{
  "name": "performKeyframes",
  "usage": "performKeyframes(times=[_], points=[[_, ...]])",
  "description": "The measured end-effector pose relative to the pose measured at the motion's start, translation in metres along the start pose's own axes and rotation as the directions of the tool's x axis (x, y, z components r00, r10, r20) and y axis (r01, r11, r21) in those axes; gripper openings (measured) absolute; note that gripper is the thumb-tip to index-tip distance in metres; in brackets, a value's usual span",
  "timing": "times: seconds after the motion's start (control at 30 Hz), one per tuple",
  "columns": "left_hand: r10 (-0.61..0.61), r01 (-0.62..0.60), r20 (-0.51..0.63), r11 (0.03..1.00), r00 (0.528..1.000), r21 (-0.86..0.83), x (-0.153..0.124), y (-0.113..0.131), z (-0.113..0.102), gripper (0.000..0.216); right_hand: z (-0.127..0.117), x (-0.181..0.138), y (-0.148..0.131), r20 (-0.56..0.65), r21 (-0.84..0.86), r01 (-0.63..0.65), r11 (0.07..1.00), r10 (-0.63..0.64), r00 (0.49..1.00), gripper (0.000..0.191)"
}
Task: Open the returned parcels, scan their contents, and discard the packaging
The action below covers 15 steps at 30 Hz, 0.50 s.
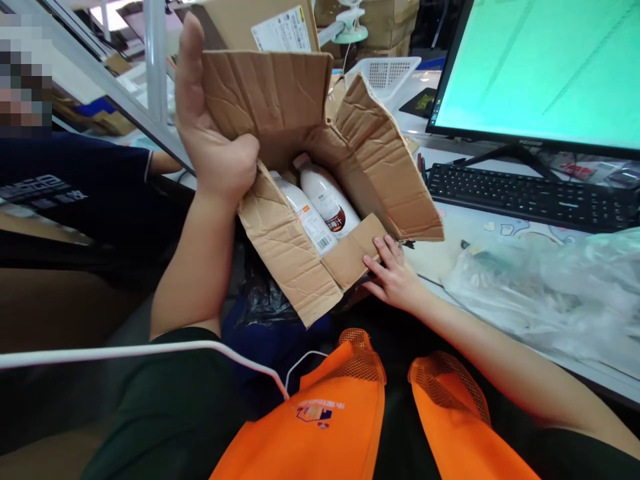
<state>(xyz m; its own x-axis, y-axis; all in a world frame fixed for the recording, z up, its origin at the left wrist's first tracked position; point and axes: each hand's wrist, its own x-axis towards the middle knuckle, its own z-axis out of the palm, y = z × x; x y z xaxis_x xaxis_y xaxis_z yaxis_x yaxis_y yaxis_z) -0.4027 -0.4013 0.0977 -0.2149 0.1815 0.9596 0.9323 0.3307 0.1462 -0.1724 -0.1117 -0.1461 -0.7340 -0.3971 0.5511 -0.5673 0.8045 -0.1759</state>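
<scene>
An opened cardboard box (370, 153) tilts toward me at the desk's edge, its creased flaps spread outward. Two white bottles lie side by side inside: one bottle (327, 200) shows a brown label, the other bottle (311, 223) an orange mark and a barcode. My left hand (223, 157) is closed round the left flap, thumb pointing up. At the near right corner, my right hand (393, 275) grips the box with its fingers over the short front flap. Whether the box's underside rests on anything is hidden.
To the right stand a monitor (540, 67) and a black keyboard (530, 197), with clear plastic bags (560, 287) nearer me. Behind are another carton (240, 27) and a white basket (387, 73). A person in a dark shirt (75, 180) is at left. A white cable (150, 348) crosses my front.
</scene>
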Motion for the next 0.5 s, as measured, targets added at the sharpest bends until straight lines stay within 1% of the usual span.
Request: performKeyframes(times=[0.07,0.1,0.17,0.2,0.23,0.27,0.33,0.37,0.43,0.5], points=[[0.0,0.002,-0.027,0.997,1.0,0.074,-0.001,0.014,0.006,0.089,-0.011,-0.007,-0.003,0.051,-0.008,-0.019,1.0,0.02,0.999,0.064],[0.028,-0.025,-0.04,0.997,0.999,0.074,-0.002,0.019,0.009,0.087,-0.015,-0.011,-0.006,0.075,-0.012,-0.03,0.999,0.031,0.997,0.064],[0.137,-0.136,-0.048,0.99,0.989,0.023,-0.005,0.026,0.013,0.088,-0.024,-0.018,-0.011,0.112,-0.015,-0.053,0.998,0.055,0.992,0.064],[0.177,-0.177,-0.028,0.984,0.984,0.003,-0.007,0.029,0.014,0.09,-0.027,-0.022,-0.013,0.124,-0.013,-0.064,0.998,0.065,0.99,0.065],[0.189,-0.189,0.003,0.982,0.982,0.005,-0.009,0.032,0.014,0.093,-0.03,-0.025,-0.015,0.132,-0.008,-0.074,0.997,0.074,0.988,0.065],[0.167,-0.168,0.045,0.985,0.985,0.026,-0.012,0.034,0.012,0.095,-0.032,-0.027,-0.017,0.135,0.0,-0.083,0.997,0.082,0.987,0.065],[0.043,-0.053,0.127,0.996,0.991,0.072,-0.018,0.036,0.007,0.101,-0.035,-0.03,-0.02,0.13,0.029,-0.101,0.994,0.096,0.987,0.065],[-0.021,0.01,0.148,0.997,0.989,0.075,-0.021,0.036,0.004,0.104,-0.034,-0.029,-0.022,0.119,0.051,-0.109,0.993,0.103,0.988,0.065],[-0.125,0.121,0.166,0.992,0.978,0.036,-0.026,0.033,-0.004,0.112,-0.031,-0.026,-0.028,0.073,0.111,-0.129,0.985,0.121,0.99,0.065],[-0.202,0.206,0.17,0.979,0.965,-0.007,-0.031,0.029,-0.012,0.119,-0.024,-0.02,-0.036,0.003,0.178,-0.148,0.973,0.15,0.989,0.063]])
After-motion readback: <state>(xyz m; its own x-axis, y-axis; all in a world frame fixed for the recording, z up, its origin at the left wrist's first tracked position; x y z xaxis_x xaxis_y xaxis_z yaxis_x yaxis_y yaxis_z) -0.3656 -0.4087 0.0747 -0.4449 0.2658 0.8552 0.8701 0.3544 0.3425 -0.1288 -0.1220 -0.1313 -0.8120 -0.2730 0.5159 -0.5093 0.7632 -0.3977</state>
